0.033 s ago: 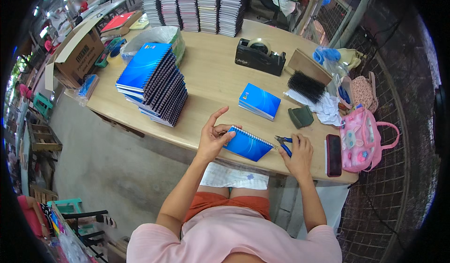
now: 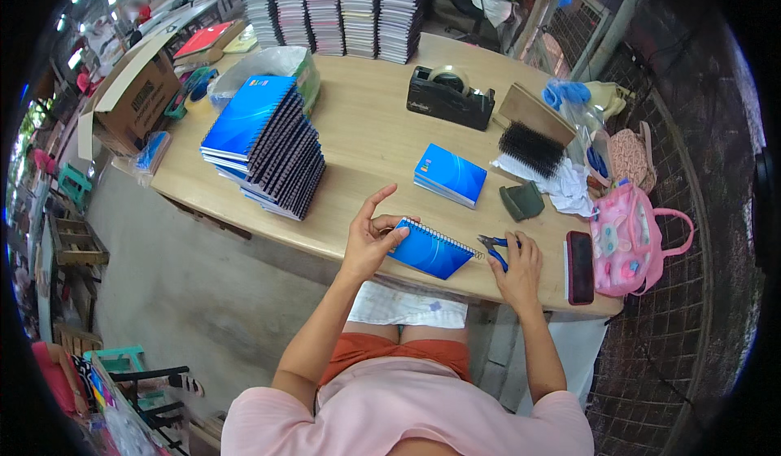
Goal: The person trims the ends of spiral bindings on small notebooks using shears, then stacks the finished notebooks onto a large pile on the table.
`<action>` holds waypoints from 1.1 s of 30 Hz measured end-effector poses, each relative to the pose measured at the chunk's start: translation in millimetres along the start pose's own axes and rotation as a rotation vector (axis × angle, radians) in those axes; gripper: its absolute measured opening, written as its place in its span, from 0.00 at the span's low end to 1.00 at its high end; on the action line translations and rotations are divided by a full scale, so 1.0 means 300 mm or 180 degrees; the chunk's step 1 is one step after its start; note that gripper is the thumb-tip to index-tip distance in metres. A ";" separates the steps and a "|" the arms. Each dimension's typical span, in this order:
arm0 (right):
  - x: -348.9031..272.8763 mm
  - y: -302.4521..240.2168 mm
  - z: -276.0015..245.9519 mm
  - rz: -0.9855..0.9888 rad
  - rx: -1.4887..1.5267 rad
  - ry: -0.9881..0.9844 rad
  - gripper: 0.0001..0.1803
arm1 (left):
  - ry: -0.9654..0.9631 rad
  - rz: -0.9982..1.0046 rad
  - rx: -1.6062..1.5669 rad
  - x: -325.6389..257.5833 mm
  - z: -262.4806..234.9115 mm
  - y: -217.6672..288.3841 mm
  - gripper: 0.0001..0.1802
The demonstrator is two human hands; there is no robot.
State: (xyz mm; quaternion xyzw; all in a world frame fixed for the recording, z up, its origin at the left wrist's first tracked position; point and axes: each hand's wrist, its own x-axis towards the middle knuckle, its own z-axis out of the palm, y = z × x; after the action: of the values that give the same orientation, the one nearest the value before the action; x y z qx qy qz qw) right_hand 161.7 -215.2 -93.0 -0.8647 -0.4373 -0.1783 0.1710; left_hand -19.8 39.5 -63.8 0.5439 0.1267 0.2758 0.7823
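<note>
Blue notebook point(image 2: 431, 249), at the surface's point(image 2: 366, 143) near edge, looks light, its glossy cover perhaps slippery, its wire coil point(image 2: 443, 235) easily bent; I'd take its left end, where the left hand point(image 2: 373, 243) pinches it. Right hand point(image 2: 521, 270) grasps blue-handled pliers point(image 2: 497, 259).

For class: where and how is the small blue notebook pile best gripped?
Probably pinch the small notebook pile by its near long edge, thumb on top, coming from the person's side: it lies flat, with bare tabletop before that edge.
</note>
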 end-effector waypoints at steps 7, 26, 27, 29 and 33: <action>0.134 -0.063 -0.154 -0.0027 0.1283 0.0164 0.23 | -0.0086 -0.0071 0.0208 -0.015 0.044 0.059 0.41; 0.379 -0.283 -0.295 -0.1732 0.0873 -0.0578 0.18 | 0.0209 0.0496 0.0941 -0.034 0.078 0.081 0.41; 0.369 -0.286 -0.290 -0.1453 0.1085 -0.0837 0.20 | 0.0290 0.0597 0.1046 -0.042 0.092 0.082 0.41; 0.351 -0.272 -0.280 -0.1255 0.1259 -0.0543 0.22 | 0.0439 0.0821 0.1245 -0.058 0.129 0.103 0.39; 0.273 -0.236 -0.174 -0.0049 0.3172 0.0015 0.23 | 0.0835 0.1998 0.2145 -0.116 0.172 0.139 0.33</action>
State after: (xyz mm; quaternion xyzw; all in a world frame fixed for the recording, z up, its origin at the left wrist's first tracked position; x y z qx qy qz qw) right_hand 141.0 -142.4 0.1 -0.6742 -0.4753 0.0492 0.5631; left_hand -34.8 -9.9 -9.5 0.7398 0.1364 0.5086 0.4189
